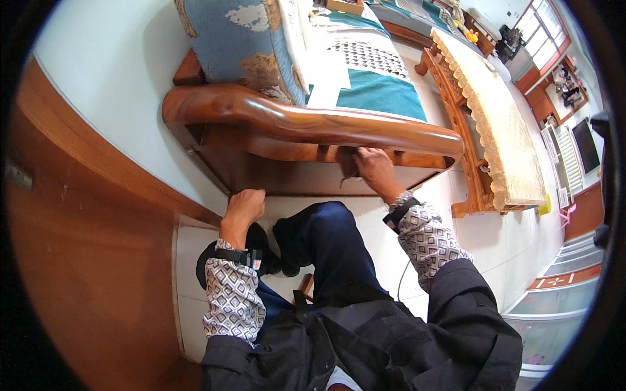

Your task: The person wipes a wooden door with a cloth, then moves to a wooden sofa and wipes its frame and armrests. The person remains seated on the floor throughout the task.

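Observation:
A polished wooden sofa armrest runs across the view in front of me, with a brown side panel below it. My right hand is closed on a dark brown cloth, which hangs against the slats just under the armrest. Its fingertips are partly hidden by the cloth. My left hand is curled into a fist by the lower left corner of the side panel, near the wall. Nothing shows in that fist. On the sofa seat lies a teal and white patterned cover, beside a blue and tan cushion.
At my left stands a brown wooden door beside a white wall. A long carved table with a cream lace-edged cloth stands to the right. Beneath me a small wooden stool partly shows on the pale tiled floor.

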The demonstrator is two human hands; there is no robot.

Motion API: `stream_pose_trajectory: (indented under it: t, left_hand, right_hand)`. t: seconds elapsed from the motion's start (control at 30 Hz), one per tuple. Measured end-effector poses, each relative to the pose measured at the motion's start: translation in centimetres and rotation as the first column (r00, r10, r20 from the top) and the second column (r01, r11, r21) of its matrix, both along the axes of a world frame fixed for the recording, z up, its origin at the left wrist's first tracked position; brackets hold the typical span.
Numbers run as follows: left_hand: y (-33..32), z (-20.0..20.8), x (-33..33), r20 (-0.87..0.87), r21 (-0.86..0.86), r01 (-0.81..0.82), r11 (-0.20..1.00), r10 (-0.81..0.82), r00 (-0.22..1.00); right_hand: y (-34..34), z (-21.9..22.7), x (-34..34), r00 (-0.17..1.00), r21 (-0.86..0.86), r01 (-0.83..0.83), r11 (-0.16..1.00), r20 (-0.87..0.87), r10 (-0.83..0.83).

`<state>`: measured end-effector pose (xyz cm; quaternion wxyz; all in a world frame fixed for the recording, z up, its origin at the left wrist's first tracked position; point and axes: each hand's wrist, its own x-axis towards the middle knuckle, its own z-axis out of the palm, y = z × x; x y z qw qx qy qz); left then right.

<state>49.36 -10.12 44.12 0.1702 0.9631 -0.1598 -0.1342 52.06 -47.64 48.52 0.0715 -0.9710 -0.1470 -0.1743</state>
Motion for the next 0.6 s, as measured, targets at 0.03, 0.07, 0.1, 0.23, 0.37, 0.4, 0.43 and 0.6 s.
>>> stream_pose_trajectory:
  t: [0.03, 0.07, 0.1, 0.23, 0.37, 0.4, 0.43, 0.6]
  left_hand:
    - [0.0, -0.1, -0.1, 0.029, 0.002, 0.002, 1.000, -0.003, 1.000]
    - [0.1, -0.2, -0.1, 0.058, 0.001, 0.007, 1.000, -0.007, 0.998]
    - [0.1, -0.3, -0.2, 0.088, 0.014, 0.017, 1.000, -0.018, 0.996]
    - [0.2, -0.2, -0.2, 0.109, 0.001, 0.033, 0.999, -0.033, 0.994]
    - [0.2, -0.3, -0.2, 0.029, -0.016, -0.002, 1.000, 0.003, 1.000]
    - [0.3, -0.3, -0.3, 0.044, -0.020, 0.000, 1.000, 0.001, 0.999]
    - [0.4, -0.5, -0.3, 0.081, -0.030, 0.005, 1.000, -0.003, 0.997]
    - [0.8, -0.9, -0.5, 0.127, -0.026, 0.027, 0.999, -0.024, 0.992]
  right_hand:
    - [-1.9, 0.4, -0.4, 1.000, -0.049, -0.009, 0.999, 0.006, 0.009]
    - [-3.4, 0.5, -0.9, 1.000, 0.022, 0.025, 0.999, 0.008, -0.026]
    - [-4.4, 0.3, -1.5, 0.996, 0.087, 0.086, 0.992, -0.007, -0.086]
    - [-7.4, -1.4, -3.7, 0.992, -0.036, 0.015, 0.999, 0.124, -0.011]
    - [-10.2, -3.3, -4.8, 0.974, 0.020, 0.067, 0.998, 0.215, -0.070]
    - [-11.2, -3.7, -5.0, 0.967, 0.008, 0.077, 0.997, 0.244, -0.076]
    - [-12.4, -4.0, -5.2, 0.950, -0.004, 0.069, 0.998, 0.305, -0.065]
    - [-20.1, -3.7, -5.3, 0.905, 0.066, 0.359, 0.931, 0.219, -0.365]
